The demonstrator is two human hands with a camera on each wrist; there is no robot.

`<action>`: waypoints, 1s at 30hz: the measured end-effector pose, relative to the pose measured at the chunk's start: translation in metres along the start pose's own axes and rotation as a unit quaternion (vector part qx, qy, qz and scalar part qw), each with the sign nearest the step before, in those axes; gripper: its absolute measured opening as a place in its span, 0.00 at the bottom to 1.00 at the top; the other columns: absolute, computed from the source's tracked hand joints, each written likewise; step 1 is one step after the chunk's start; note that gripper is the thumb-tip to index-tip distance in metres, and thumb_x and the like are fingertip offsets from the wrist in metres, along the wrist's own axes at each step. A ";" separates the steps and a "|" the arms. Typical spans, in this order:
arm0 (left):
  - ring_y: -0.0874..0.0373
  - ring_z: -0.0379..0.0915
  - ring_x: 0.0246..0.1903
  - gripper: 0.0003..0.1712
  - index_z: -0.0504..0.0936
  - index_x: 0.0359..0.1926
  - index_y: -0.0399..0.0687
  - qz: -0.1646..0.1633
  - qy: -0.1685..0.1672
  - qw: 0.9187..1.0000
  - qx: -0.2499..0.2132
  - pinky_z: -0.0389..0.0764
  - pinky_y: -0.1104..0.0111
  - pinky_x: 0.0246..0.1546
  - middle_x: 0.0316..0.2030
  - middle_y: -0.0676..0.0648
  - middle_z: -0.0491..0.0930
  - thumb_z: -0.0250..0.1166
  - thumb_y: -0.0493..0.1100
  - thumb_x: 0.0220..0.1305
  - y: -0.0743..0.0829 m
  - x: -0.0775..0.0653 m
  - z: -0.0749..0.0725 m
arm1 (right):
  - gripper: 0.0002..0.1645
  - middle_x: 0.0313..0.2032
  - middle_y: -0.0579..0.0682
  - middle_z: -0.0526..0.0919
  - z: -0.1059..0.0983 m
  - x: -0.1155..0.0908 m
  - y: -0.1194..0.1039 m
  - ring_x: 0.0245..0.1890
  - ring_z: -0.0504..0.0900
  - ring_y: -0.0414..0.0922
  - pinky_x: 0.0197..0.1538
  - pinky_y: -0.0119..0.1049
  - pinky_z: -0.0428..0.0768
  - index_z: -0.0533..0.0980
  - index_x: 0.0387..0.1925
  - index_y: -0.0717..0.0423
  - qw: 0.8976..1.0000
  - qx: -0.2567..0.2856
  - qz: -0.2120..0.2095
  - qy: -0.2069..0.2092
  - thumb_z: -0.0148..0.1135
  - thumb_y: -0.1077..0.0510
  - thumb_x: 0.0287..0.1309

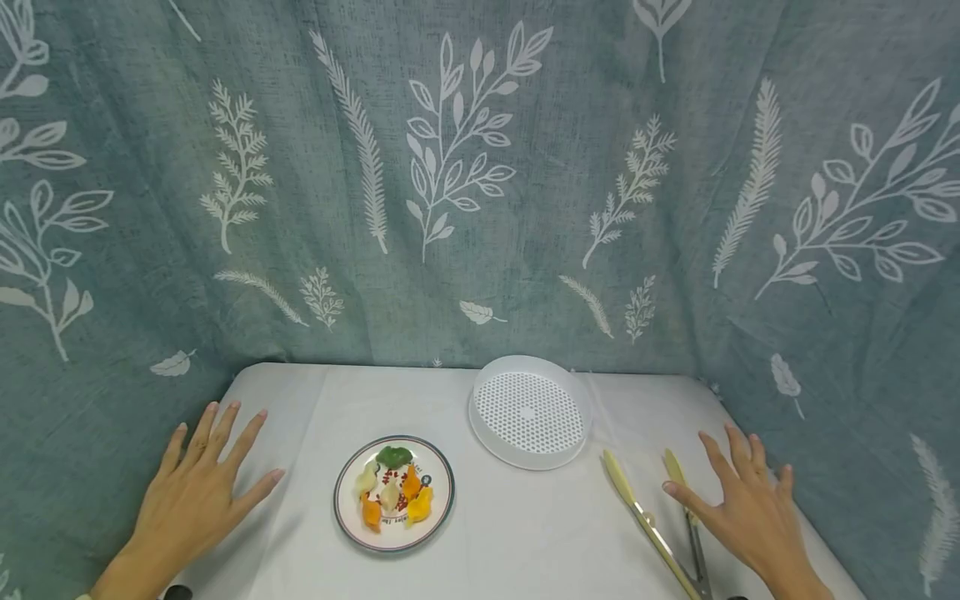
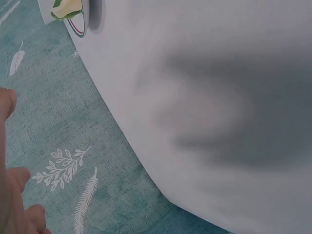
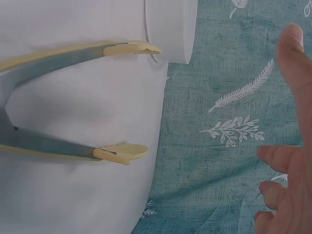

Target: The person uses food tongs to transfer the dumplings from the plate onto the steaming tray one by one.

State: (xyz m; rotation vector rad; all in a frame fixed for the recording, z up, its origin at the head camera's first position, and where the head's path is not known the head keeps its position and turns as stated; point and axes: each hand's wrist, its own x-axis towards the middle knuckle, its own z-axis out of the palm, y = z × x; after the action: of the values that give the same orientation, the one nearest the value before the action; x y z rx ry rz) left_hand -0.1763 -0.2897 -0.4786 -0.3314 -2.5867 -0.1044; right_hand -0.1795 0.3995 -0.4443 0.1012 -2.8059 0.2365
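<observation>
My left hand (image 1: 191, 492) is spread above the left side of the white table, fingers straight, holding nothing. To its right lies a round plate (image 1: 393, 540) with a dark rim, bearing several small dumpling-like pieces in green, orange, yellow and cream. On the right, my right hand (image 1: 750, 508) is also spread, with nothing in it. Beside and partly beneath it, in the head view, lie tongs (image 1: 651, 525) with yellowish tips, their arms apart. In the right wrist view the tongs (image 3: 53, 61) rest on the cloth, apart from the fingers (image 3: 278, 158).
A round white perforated tray (image 1: 528, 412) with a raised rim stands at the table's back, right of the middle. White cloth (image 1: 525, 533) covers the table. A teal curtain (image 1: 465, 292) with white leaf prints hangs behind and around both sides.
</observation>
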 end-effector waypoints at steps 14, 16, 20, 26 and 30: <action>0.30 0.58 0.70 0.37 0.73 0.68 0.37 -0.024 0.003 0.996 -0.082 0.52 0.37 0.69 0.66 0.28 0.70 0.70 0.53 0.64 0.021 -0.002 0.014 | 0.59 0.42 0.70 0.81 0.004 -0.006 0.002 0.36 0.80 0.63 0.38 0.61 0.79 0.68 0.66 0.75 0.993 0.000 0.063 -0.096 0.57 0.23 0.63; 0.30 0.62 0.67 0.34 0.76 0.65 0.37 -0.032 -0.009 0.994 -0.103 0.58 0.36 0.65 0.64 0.29 0.73 0.71 0.50 0.64 0.027 -0.001 0.015 | 0.59 0.37 0.67 0.80 0.006 -0.010 0.005 0.31 0.79 0.58 0.35 0.60 0.79 0.69 0.64 0.76 0.992 -0.006 0.072 -0.101 0.57 0.23 0.62; 0.32 0.72 0.60 0.27 0.79 0.61 0.38 -0.071 -0.056 0.982 -0.164 0.69 0.37 0.58 0.58 0.33 0.79 0.70 0.48 0.67 0.039 -0.001 0.016 | 0.62 0.37 0.69 0.78 0.014 -0.018 0.012 0.33 0.78 0.61 0.35 0.63 0.78 0.68 0.65 0.76 0.985 -0.007 0.102 -0.141 0.54 0.20 0.62; 0.39 0.78 0.55 0.29 0.78 0.63 0.40 -0.142 -0.145 0.946 -0.253 0.76 0.41 0.54 0.56 0.38 0.81 0.67 0.54 0.70 0.052 -0.005 0.019 | 0.66 0.38 0.70 0.77 0.027 -0.029 0.020 0.37 0.78 0.66 0.39 0.65 0.77 0.63 0.65 0.80 0.965 -0.004 0.147 -0.216 0.49 0.18 0.62; 0.45 0.78 0.53 0.30 0.78 0.63 0.43 -0.163 -0.162 0.930 -0.288 0.76 0.43 0.54 0.56 0.41 0.81 0.67 0.56 0.70 0.056 -0.005 0.024 | 0.74 0.39 0.72 0.75 0.035 -0.035 0.018 0.42 0.77 0.69 0.45 0.66 0.77 0.61 0.62 0.85 0.947 -0.003 0.195 -0.255 0.48 0.14 0.56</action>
State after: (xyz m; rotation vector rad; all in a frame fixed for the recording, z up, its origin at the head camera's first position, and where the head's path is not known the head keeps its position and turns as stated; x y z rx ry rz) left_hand -0.1700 -0.2327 -0.5014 -0.1203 -2.8680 -1.0194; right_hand -0.1592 0.4127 -0.4913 -0.4680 -3.3218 0.3316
